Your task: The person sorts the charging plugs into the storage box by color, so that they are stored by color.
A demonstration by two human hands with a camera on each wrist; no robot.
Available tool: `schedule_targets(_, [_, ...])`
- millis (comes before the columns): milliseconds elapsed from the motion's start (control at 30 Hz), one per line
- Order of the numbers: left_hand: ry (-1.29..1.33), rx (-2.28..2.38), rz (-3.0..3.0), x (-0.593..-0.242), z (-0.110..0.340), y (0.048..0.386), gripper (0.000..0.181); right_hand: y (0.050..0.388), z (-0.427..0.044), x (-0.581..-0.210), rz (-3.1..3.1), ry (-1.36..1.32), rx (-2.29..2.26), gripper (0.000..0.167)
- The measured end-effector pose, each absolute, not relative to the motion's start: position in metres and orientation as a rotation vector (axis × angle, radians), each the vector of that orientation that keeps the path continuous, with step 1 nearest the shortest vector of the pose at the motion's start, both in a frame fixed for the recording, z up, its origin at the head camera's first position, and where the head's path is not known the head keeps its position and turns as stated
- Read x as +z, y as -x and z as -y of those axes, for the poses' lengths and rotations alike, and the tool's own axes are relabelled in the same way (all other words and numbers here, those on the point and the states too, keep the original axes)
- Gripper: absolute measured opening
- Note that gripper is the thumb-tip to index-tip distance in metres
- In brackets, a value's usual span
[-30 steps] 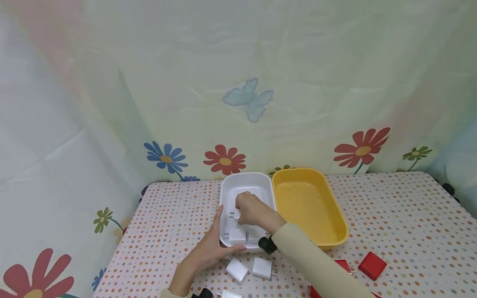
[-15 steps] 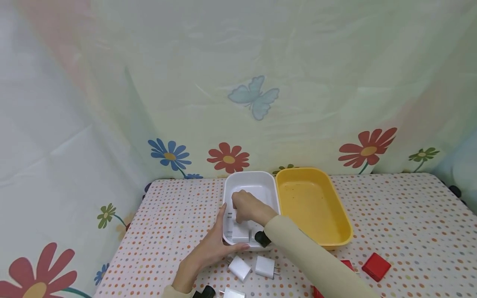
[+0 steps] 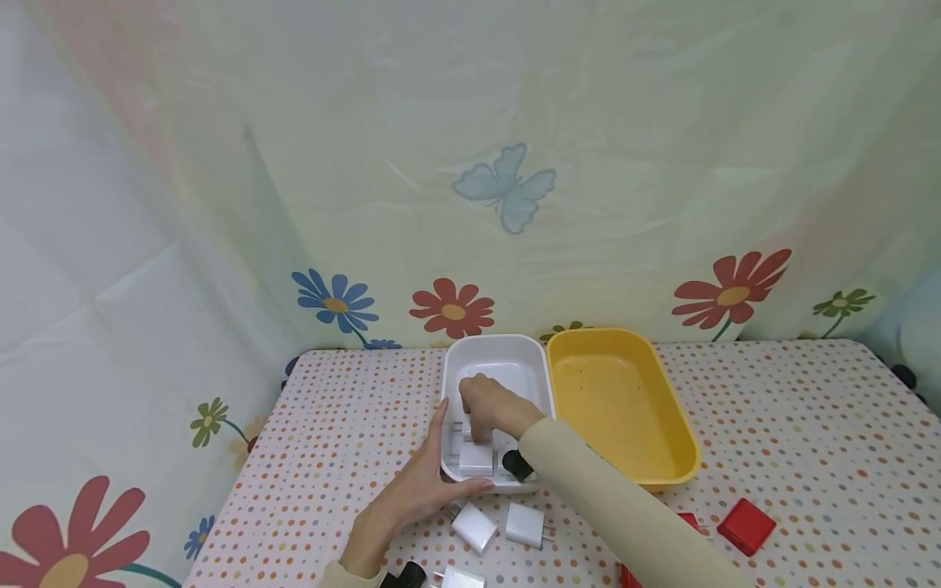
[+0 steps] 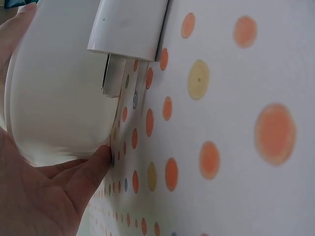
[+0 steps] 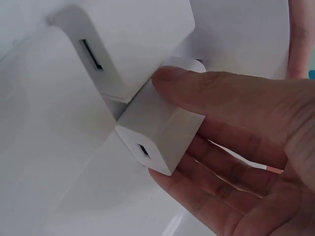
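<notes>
In the right wrist view, my right hand [image 5: 236, 137] pinches a white USB charger plug [image 5: 152, 118] between thumb and fingers. That plug lies low inside the white tray [image 3: 531, 367], against another white charger plug [image 5: 133, 39]. From the head view, the right hand partly covers the held plug, and a neighbouring white plug [image 3: 475, 461] sits just in front of it. My left hand [image 3: 415, 474] holds the near left corner of the tray, thumb along the front and fingers along the left side. The left wrist view shows its fingers against the tray's outer wall [image 4: 59, 88].
A yellow tray [image 3: 625, 408] stands right of the white one, their rims touching. Several white charger plugs [image 3: 524, 525] lie on the dotted tablecloth [image 3: 353, 425] in front. Red charger plugs [image 3: 746, 527] lie at the front right, some partly behind the right sleeve [image 3: 625, 506].
The head view has shifted slightly. My right hand has drawn a little to the left inside the white tray, still holding the plug. The left hand keeps its grip on the tray.
</notes>
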State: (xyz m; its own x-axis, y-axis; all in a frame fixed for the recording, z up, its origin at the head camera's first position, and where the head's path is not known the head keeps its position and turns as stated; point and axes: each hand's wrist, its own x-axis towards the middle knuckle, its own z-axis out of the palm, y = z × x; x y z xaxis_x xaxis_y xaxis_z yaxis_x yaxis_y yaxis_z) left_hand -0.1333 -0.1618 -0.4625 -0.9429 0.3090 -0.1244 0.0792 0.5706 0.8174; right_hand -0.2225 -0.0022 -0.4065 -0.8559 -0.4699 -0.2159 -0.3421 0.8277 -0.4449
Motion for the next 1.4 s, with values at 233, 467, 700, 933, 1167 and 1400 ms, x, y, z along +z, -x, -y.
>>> schedule_targets(233, [-0.334, 1.302, -2.554, -0.461, 0.161, 0.133, 0.127, 0.222, 0.002, -0.406, -2.686, 0.575, -0.569, 0.033])
schedule_targets(467, [-0.327, 1.308, -2.551, -0.463, 0.161, 0.133, 0.127, 0.217, -0.004, -0.397, -2.690, 0.587, -0.566, 0.032])
schedule_targets(700, [-0.299, 1.256, -2.570, -0.462, 0.164, 0.133, 0.128, 0.197, -0.015, -0.363, -2.722, 0.756, -0.678, 0.030])
schedule_targets(933, [-0.378, 1.298, -2.538, -0.460, 0.166, 0.137, 0.123, 0.155, -0.021, -0.311, -2.745, 1.016, -0.715, 0.029])
schedule_targets(1167, [-0.509, 1.355, -2.455, -0.460, 0.165, 0.140, 0.120, 0.109, -0.032, -0.292, -2.727, 1.242, -0.885, 0.023])
schedule_targets(1400, [-0.510, 1.341, -2.502, -0.458, 0.162, 0.141, 0.126, 0.078, -0.032, -0.337, -2.666, 1.260, -0.864, 0.028])
